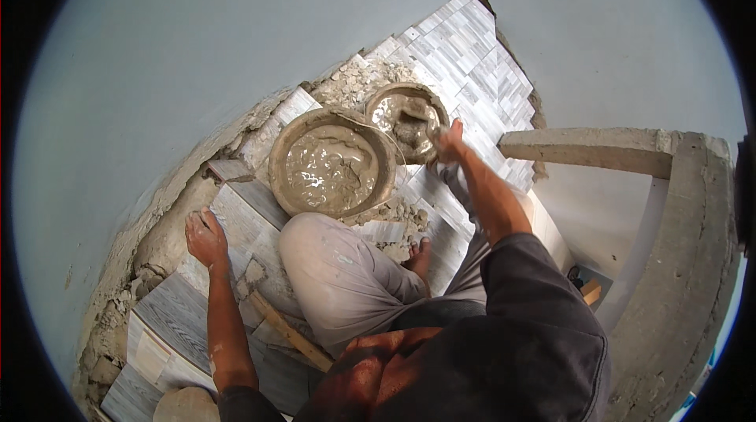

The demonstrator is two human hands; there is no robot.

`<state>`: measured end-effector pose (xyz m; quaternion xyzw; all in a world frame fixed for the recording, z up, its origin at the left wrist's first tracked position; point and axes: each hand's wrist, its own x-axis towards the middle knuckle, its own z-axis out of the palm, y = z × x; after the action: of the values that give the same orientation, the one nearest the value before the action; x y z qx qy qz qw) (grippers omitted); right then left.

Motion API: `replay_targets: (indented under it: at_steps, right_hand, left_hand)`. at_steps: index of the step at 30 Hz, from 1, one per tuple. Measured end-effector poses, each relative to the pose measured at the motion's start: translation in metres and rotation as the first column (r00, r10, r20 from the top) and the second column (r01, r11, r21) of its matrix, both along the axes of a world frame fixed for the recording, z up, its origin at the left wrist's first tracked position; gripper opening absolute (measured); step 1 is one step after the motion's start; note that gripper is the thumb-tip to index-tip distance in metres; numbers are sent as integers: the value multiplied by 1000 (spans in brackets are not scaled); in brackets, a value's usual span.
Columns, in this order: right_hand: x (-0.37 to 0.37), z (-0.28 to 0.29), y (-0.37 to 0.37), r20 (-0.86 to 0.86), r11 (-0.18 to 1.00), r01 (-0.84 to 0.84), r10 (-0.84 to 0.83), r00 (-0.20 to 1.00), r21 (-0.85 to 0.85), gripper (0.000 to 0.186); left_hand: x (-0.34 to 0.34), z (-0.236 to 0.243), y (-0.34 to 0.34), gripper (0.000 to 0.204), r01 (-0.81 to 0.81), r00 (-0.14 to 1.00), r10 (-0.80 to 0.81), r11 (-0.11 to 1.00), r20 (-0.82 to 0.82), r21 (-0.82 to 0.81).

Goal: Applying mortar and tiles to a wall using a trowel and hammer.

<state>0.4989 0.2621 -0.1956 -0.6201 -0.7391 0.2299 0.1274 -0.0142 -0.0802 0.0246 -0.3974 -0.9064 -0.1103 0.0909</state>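
My right hand (449,142) is closed and somewhat blurred at the right rim of a smaller bucket (383,91) holding wet grey mortar; what it grips, perhaps a tool dipped in the mortar, is unclear. A larger tub (279,162) of wet grey mix stands just left of that bucket, a thin wire handle lying across its right side. My left hand (205,237) is open, fingers slightly bent, by the broken floor edge and laid wood-look tiles (240,209), with nothing visible in it.
Pale walls (157,44) border the grey tiled floor (461,52), with rubble (358,75) along the left wall. A concrete ledge (685,225) runs at the right. A wooden batten (287,327) lies by my bent left leg (315,264); my bare foot (419,260) rests near loose debris.
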Motion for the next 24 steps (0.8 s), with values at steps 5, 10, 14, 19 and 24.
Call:
replay_targets:
  at_steps: [5, 10, 14, 19, 24]
  right_hand:
    - [23, 50, -19, 256, 910, -335, 394, 883, -245, 46]
    - [2, 184, 14, -62, 658, -129, 124, 990, -742, 48]
    - [-27, 145, 39, -14, 752, -436, 495, 869, -494, 47]
    - [-49, 79, 7, 532, 803, -297, 572, 624, -516, 43]
    - [-26, 118, -33, 533, 780, -336, 612, 584, -527, 38]
  left_hand:
    - [-3, -2, -2, 35, 1, 1000, -1, 1000, 1, 5]
    - [-2, -3, -2, 35, 8, 1000, -8, 1000, -8, 1]
    - [-1, 0, -1, 35, 22, 1000, -22, 999, 3, 31]
    - [0, 2, 1, 35, -12, 1000, 13, 1000, 11, -27]
    - [-2, -1, -2, 37, 4, 1000, -4, 1000, 6, 7]
